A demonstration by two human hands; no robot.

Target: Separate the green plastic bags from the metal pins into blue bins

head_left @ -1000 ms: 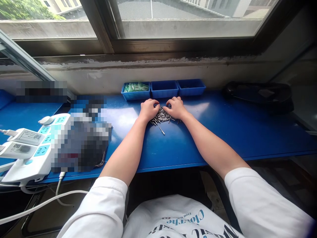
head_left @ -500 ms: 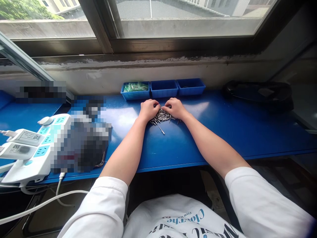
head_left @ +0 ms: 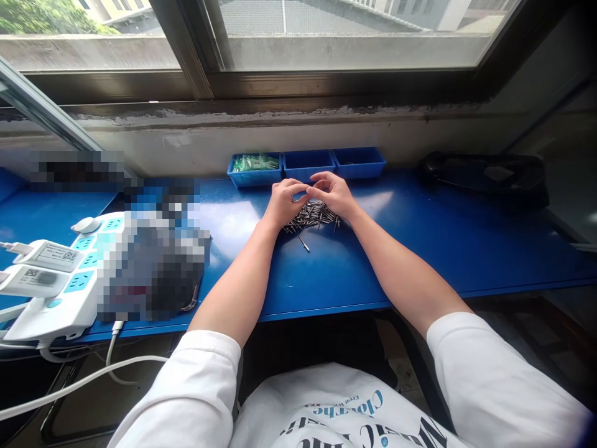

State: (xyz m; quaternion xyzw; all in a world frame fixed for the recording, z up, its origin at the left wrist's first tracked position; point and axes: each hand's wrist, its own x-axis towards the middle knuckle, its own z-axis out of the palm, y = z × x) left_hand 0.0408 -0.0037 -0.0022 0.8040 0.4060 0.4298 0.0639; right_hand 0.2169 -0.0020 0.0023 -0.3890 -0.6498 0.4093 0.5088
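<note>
Many small metal pins lie in a pile [head_left: 313, 215] on the blue table. One loose pin [head_left: 304, 243] rests in front of it, nearer the table edge. Over the pile's left side, my left hand [head_left: 285, 202] has its thumb and fingertips pinched together. My right hand [head_left: 333, 194] is over the right side, its fingers curled, with thumb and fingertips meeting those of my left hand. Whatever sits between the fingertips is too small to make out.
Behind my hands stand three blue bins: the left one [head_left: 255, 182] holds green packets. A black bag [head_left: 489, 177] lies at the right. On the left are a white power strip [head_left: 69, 317] with plugs and cables, and blurred items. A window rises behind the table [head_left: 420, 249].
Both hands have risen slightly off the pile and come together, so the fingertips now meet. More of the pile shows beneath them.
</note>
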